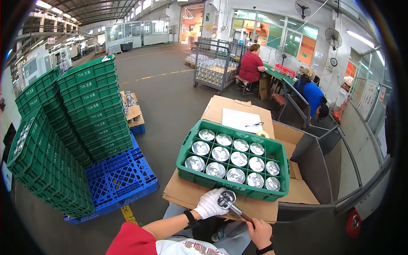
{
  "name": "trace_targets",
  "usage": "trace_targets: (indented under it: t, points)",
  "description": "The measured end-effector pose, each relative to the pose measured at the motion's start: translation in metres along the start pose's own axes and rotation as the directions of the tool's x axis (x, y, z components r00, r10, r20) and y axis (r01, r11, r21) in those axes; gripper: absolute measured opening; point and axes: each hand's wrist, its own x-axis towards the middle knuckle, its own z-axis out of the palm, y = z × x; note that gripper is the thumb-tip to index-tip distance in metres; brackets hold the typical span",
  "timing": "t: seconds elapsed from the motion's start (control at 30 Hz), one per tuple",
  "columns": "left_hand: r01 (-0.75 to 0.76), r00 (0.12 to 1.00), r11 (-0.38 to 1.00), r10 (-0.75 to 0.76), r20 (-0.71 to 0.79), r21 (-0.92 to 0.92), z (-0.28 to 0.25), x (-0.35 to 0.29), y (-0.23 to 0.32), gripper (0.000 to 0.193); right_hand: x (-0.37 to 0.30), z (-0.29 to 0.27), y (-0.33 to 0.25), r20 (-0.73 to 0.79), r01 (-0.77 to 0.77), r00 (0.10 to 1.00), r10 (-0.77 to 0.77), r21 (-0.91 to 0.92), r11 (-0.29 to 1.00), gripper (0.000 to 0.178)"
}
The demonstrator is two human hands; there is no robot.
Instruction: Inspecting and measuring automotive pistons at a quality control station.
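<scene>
My left hand (209, 204), in a white glove, grips a round silver piston (226, 197) just in front of the crate. Bare, my right hand (259, 233) is closed round the brown handle of a rod-shaped tool (239, 211); its metal shaft reaches up to the piston. Whether the tip goes inside the piston is hidden. Beyond both hands, a green plastic crate (197, 178) lies on cardboard, divided into cells. Several silver pistons (220, 154) stand in those cells, while one cell at the far right shows no piston.
On my left, tall stacks of green crates (95, 97) stand on a blue pallet (123, 174). Paper (242, 119), a pen (254, 124) and a tape roll (263, 134) lie behind the crate. A grey metal bin (312, 170) is at right. Two people (250, 68) work farther off, near a wire cage trolley (211, 68).
</scene>
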Motion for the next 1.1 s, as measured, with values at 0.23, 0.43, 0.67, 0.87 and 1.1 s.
trace_targets:
  t: [0.23, 0.43, 0.67, 0.87, 1.1]
  points:
    - [-0.016, 1.0, 1.0, 0.016, -0.012, -0.009, 0.002, 0.002, 0.001, 0.072, -0.002, -0.002, 0.003, 0.083, -0.002, 0.997, 0.005, -0.037, 0.999, 0.019]
    - [-0.024, 1.0, 0.999, 0.024, 0.017, -0.022, 0.001, -0.001, 0.0, 0.078, -0.008, 0.002, -0.004, 0.043, -0.028, 0.999, 0.031, -0.071, 0.997, 0.018]
    - [0.016, 1.0, 0.999, -0.016, -0.001, -0.049, -0.009, 0.005, 0.011, 0.077, -0.002, 0.005, 0.008, -0.005, 0.042, 0.999, -0.042, -0.027, 0.999, 0.02]
    - [-0.003, 1.0, 0.999, 0.004, 0.015, -0.05, -0.008, 0.005, 0.021, 0.073, -0.006, 0.003, 0.013, -0.02, 0.056, 0.998, -0.058, -0.099, 0.993, 0.022]
    - [-0.042, 0.998, 0.999, 0.042, -0.052, 0.003, -0.003, 0.003, 0.01, 0.076, -0.011, 0.007, 0.007, -0.066, 0.059, 0.996, -0.065, -0.085, 0.995, 0.021]
